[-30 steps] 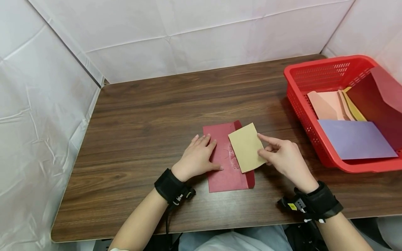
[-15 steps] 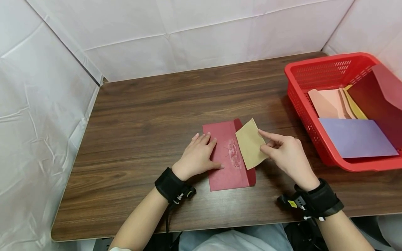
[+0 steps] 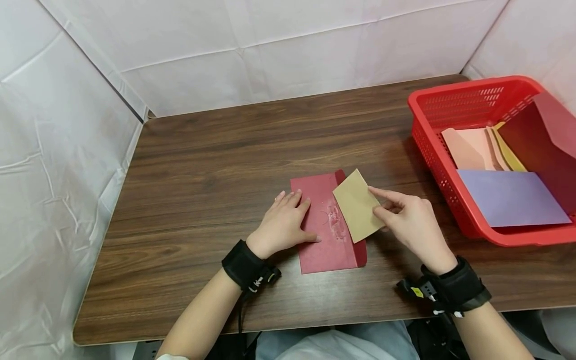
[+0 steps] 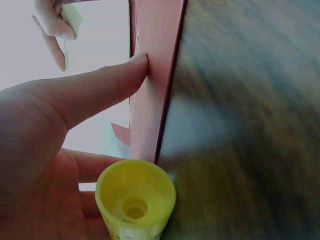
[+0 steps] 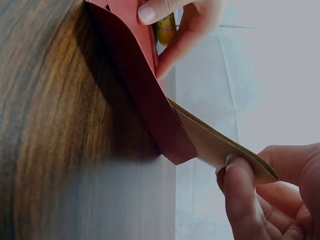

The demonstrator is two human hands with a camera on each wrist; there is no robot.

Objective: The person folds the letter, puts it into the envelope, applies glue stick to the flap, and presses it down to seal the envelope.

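I list: yellow card (image 3: pixel 355 210), pinched in the right hand (image 3: pixel 409 220), the nearer one; it extends leftward over the flap (image 3: pixel 361 255) of the red envelope (image 3: pixel 320 256), long axis slanting, far end leftward; envelope on worktop (image 3: pixel 202 150), left hand (image 3: pixel 281 227) pressing, fingers spread; yellow tube (image 4: pixel 135 200) by that palm, grip uncertain to me, lettering unreadable.

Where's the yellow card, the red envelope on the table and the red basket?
Yellow card (image 3: pixel 357 209), head view: middle of its face.
Red envelope (image 3: pixel 325 226), head view: middle of its flat body.
Red basket (image 3: pixel 531 237), head view: its near rim.
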